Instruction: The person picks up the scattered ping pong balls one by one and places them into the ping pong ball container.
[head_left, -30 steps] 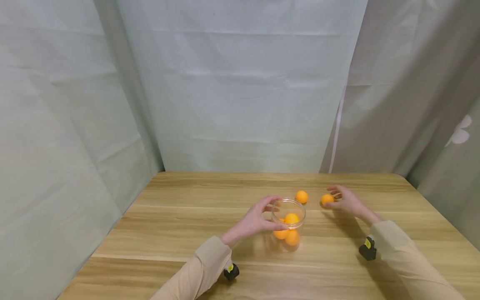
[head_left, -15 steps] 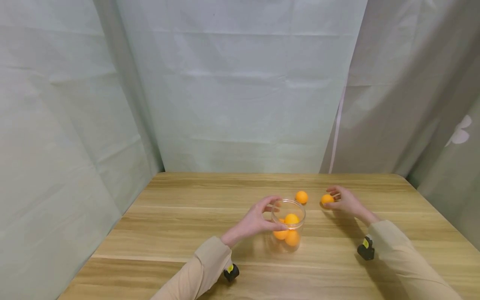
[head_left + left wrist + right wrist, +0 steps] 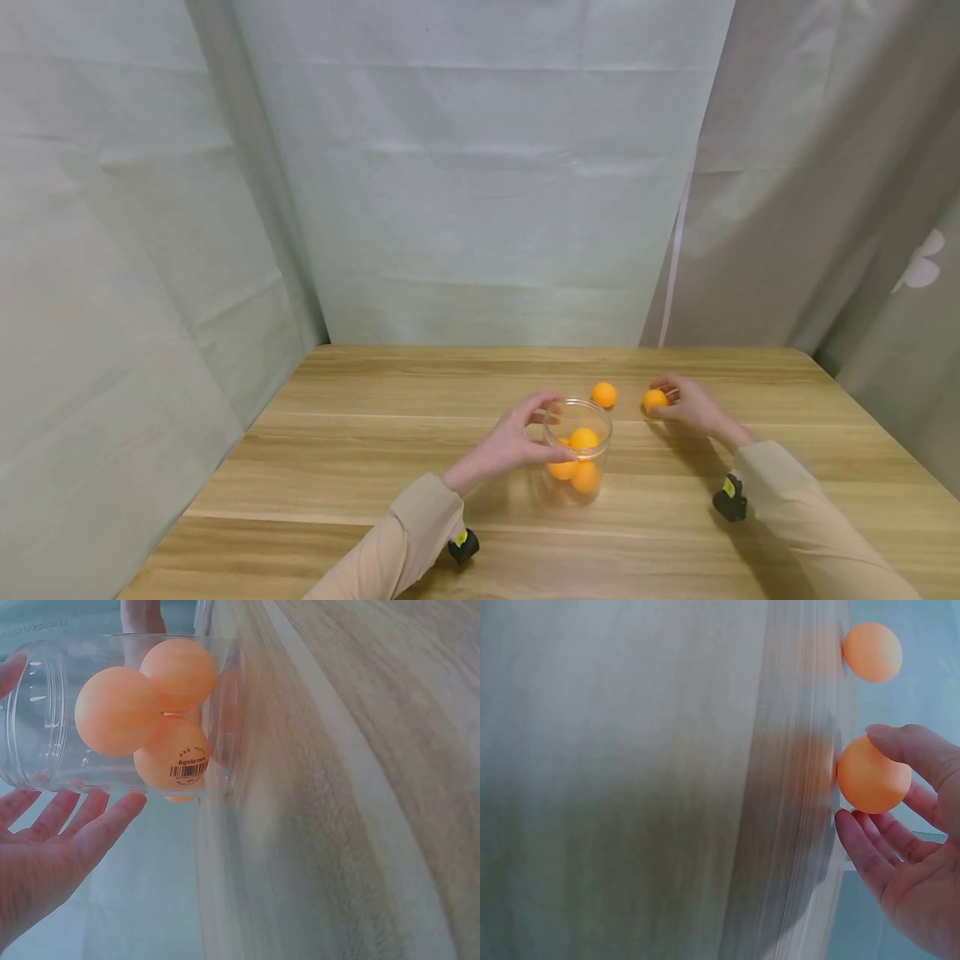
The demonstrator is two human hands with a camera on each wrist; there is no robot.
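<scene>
While the left hand [image 3: 510, 442] cups the jar [image 3: 576, 454] of balls, the right hand [image 3: 686, 404] pinches a ball [image 3: 655, 399] on the table [image 3: 337, 450]; risk: light thumb-and-fingertip pinch, ball may squirt toward spare ball [image 3: 603, 394].

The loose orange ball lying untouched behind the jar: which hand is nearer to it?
Right. The right hand pinches another ball beside the loose ball; the left hand grips the jar in front.

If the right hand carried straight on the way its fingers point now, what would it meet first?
The right hand points leftward across the table and already touches one orange ball. Beyond it, the loose orange ball probably comes first, before the clear jar; depth is uncertain.
</scene>
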